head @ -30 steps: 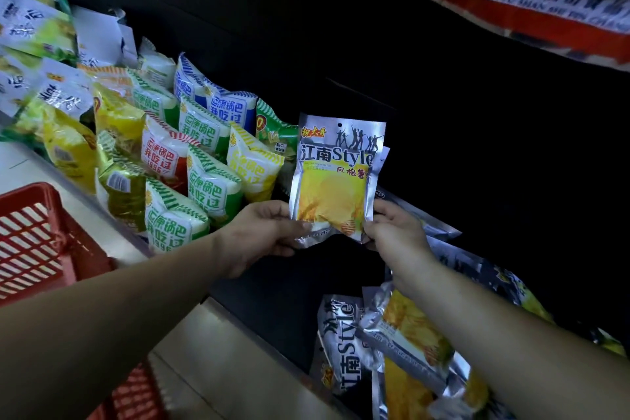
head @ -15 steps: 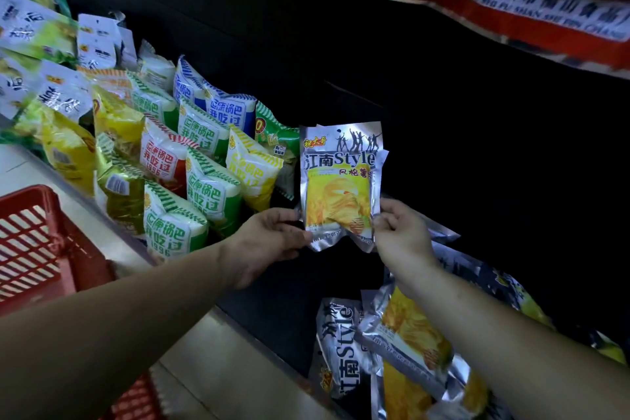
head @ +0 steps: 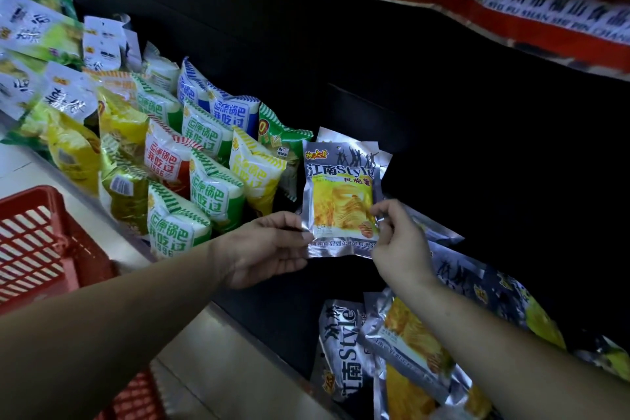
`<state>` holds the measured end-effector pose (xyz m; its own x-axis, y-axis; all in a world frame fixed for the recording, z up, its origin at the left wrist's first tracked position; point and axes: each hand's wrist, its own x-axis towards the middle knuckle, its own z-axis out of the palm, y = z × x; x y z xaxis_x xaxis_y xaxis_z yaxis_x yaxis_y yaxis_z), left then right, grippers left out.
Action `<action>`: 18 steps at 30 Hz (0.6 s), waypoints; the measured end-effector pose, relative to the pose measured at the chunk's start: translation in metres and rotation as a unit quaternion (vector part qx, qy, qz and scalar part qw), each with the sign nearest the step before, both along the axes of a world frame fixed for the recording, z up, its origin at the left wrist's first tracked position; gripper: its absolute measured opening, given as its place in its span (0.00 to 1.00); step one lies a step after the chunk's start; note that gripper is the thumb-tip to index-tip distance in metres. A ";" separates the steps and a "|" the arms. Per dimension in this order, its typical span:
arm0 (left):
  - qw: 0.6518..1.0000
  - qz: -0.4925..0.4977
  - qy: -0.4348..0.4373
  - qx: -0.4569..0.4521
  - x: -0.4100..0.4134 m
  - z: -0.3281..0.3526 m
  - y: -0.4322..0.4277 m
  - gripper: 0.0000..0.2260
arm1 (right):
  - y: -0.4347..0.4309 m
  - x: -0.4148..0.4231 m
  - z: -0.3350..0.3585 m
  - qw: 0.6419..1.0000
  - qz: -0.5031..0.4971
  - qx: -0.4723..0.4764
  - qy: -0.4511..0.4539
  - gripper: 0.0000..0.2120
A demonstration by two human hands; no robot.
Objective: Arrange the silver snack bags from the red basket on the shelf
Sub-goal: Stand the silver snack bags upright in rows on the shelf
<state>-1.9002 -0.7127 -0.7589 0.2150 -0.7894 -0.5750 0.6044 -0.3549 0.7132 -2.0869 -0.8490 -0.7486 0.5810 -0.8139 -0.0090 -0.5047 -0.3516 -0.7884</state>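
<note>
A silver snack bag (head: 341, 194) with a yellow chip picture stands upright at the middle of the dark shelf, another silver bag just behind it. My left hand (head: 269, 249) pinches its lower left corner. My right hand (head: 399, 242) pinches its lower right edge. More silver bags (head: 402, 351) lie in a loose heap at the lower right under my right forearm. The red basket (head: 44, 245) sits at the left edge beside my left arm; what lies inside it is hidden.
Rows of green, red, blue and yellow striped snack bags (head: 201, 164) fill the shelf left of the silver bag. White and green bags (head: 37, 37) stand at the far left. A red packet (head: 511, 0) hangs at the top right. The shelf's pale front ledge (head: 218, 365) runs diagonally below.
The silver bag has moved slightly right and down toward the shelf, next to the yellow striped bag. Both hands went with it, keeping hold of its lower corners.
</note>
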 end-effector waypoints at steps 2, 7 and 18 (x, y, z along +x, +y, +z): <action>1.000 -0.024 -0.013 0.013 0.001 -0.001 0.002 0.11 | 0.000 -0.002 -0.001 1.000 0.000 -0.018 0.011 0.13; 0.996 -0.027 -0.063 0.055 0.008 -0.009 0.000 0.10 | 0.005 -0.004 -0.007 0.999 0.023 -0.011 0.031 0.14; 0.972 0.005 -0.216 0.089 0.011 -0.038 -0.020 0.04 | 0.006 0.004 -0.034 0.996 -0.002 0.068 0.063 0.14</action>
